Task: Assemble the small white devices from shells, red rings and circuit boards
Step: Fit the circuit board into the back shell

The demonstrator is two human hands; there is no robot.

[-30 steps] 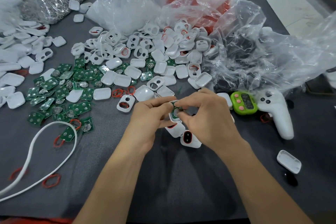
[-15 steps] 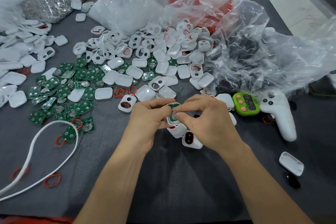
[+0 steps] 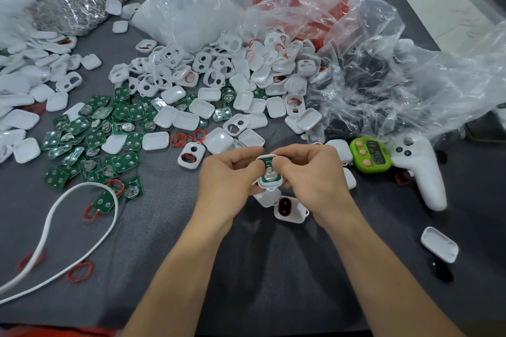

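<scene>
Green circuit board (image 3: 269,177) in a white shell (image 3: 269,186): a worker seats one part in the other, holding the half-built device just above the grey bench (image 3: 260,268), near its front middle. The left hand (image 3: 227,172) and the right hand (image 3: 309,172) meet around it, and each grip is clamped on the shell, with the fingers curled beneath and the thumbs bearing down on the board's face. The two-sided hold looks chosen to steady the small housing while the board is pressed level into it. Whether it has snapped fully home cannot be told.

Both forearms reach in from the lower edge and converge in a V. The wrists are bent slightly inward and the knuckles turned up toward the camera.

Stock lies within arm's reach. Loose shells (image 3: 246,76) spill from clear plastic bags (image 3: 191,3) at the back, spare circuit boards (image 3: 95,131) are scattered to the left, and a few red rings (image 3: 180,139) sit between them. A ringed shell (image 3: 290,208) rests just below the hands — apparently set close for the next stage.

To the right are a green timer (image 3: 371,154) and a white controller (image 3: 421,172), side by side and clear of the work. A white cable (image 3: 54,213) loops across the bench's left side.
</scene>
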